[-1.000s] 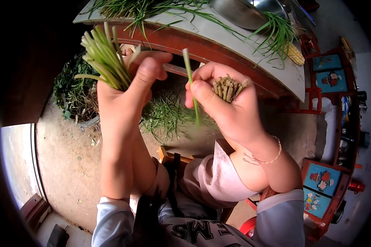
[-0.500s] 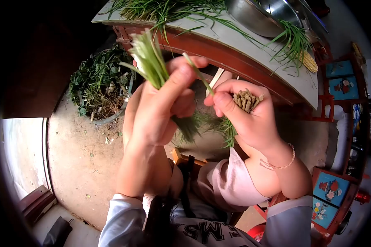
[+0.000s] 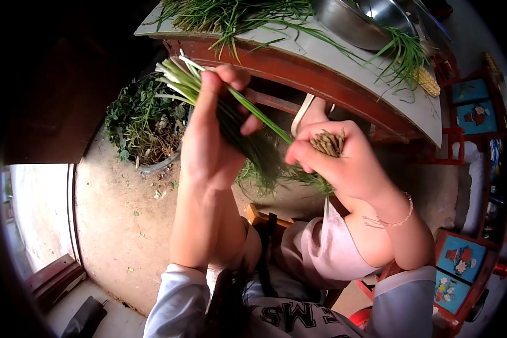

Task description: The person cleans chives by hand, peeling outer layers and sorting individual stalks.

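Note:
A bunch of garlic chives (image 3: 180, 81) with clean pale stem ends is held in my left hand (image 3: 203, 149), its dark leaves hanging down behind the palm. My right hand (image 3: 349, 166) is closed around another bunch with brown, dirty stem ends (image 3: 328, 143), leaves hanging below the fist. Between the hands stretches a chive stalk (image 3: 265, 118). Its white end lies against the left bunch by my left thumb, while my right thumb and finger pinch the other part. My left fingers are partly curled about the stems.
Ahead, a table (image 3: 343, 70) bears heaped chives (image 3: 225, 17), steel bowls (image 3: 349, 22) and a corn cob (image 3: 427, 82). On the floor at left stands a basin of greens (image 3: 143, 124). Painted blue cabinet panels (image 3: 459, 256) are at right. My lap lies just below the hands.
The stalk between my hands now shows much more length, its white end resting by the left bunch. My left hand has tilted its bunch further leftward. The view has shifted slightly.

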The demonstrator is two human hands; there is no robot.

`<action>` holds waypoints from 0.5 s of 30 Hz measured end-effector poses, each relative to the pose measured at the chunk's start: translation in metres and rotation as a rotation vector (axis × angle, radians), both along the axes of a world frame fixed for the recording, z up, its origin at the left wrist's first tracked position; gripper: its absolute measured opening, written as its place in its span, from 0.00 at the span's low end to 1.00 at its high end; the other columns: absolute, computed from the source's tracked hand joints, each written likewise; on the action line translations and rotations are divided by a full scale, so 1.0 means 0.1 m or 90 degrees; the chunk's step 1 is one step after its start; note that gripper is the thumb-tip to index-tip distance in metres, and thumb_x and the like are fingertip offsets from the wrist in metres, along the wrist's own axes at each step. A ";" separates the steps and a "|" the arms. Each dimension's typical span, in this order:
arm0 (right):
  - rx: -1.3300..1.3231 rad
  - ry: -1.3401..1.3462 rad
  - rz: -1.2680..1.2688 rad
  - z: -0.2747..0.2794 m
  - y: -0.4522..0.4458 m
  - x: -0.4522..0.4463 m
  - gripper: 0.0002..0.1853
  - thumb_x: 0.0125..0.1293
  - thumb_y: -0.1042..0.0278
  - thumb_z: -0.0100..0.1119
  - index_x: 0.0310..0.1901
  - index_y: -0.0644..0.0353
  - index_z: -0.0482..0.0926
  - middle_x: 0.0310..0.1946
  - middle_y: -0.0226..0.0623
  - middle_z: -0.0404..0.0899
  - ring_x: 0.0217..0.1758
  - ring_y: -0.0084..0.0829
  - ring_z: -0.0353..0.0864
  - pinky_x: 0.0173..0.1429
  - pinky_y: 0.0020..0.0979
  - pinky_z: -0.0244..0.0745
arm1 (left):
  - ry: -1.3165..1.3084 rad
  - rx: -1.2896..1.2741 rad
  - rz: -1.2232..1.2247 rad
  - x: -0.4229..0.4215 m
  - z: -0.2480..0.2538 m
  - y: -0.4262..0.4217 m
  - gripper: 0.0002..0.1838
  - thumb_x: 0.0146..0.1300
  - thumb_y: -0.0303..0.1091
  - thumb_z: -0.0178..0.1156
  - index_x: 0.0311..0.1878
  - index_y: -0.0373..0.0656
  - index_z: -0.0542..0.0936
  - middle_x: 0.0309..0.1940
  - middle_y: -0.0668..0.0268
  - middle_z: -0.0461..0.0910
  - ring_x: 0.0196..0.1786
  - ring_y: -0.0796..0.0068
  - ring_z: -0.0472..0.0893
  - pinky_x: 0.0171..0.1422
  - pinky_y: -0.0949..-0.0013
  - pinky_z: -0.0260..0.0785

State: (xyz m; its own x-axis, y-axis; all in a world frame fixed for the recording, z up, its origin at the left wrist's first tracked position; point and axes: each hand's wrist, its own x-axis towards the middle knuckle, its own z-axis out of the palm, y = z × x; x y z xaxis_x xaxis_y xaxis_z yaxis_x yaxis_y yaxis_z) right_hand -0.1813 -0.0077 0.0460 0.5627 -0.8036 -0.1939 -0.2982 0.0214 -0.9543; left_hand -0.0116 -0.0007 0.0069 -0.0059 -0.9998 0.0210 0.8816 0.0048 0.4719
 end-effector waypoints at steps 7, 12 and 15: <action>0.098 -0.035 0.006 -0.05 -0.11 -0.19 0.09 0.57 0.71 0.54 0.24 0.67 0.77 0.18 0.29 0.75 0.20 0.14 0.68 0.27 0.18 0.64 | 0.200 -0.022 -0.043 0.10 -0.06 -0.06 0.11 0.65 0.44 0.42 0.34 0.49 0.68 0.32 0.73 0.65 0.40 0.76 0.66 0.51 0.68 0.60; 0.091 -0.014 -0.020 0.02 -0.21 -0.25 0.08 0.56 0.68 0.56 0.26 0.63 0.79 0.21 0.32 0.78 0.22 0.15 0.72 0.25 0.18 0.65 | 0.300 -0.025 -0.040 0.17 -0.05 -0.05 0.11 0.65 0.43 0.41 0.35 0.48 0.69 0.36 0.73 0.71 0.55 0.71 0.65 0.63 0.60 0.54; 0.085 0.015 -0.127 -0.01 -0.25 -0.32 0.10 0.57 0.67 0.51 0.26 0.66 0.75 0.18 0.32 0.74 0.12 0.10 0.58 0.16 0.13 0.50 | 0.287 0.030 0.030 0.25 0.01 -0.04 0.12 0.65 0.42 0.40 0.35 0.48 0.69 0.35 0.73 0.71 0.55 0.70 0.66 0.64 0.59 0.52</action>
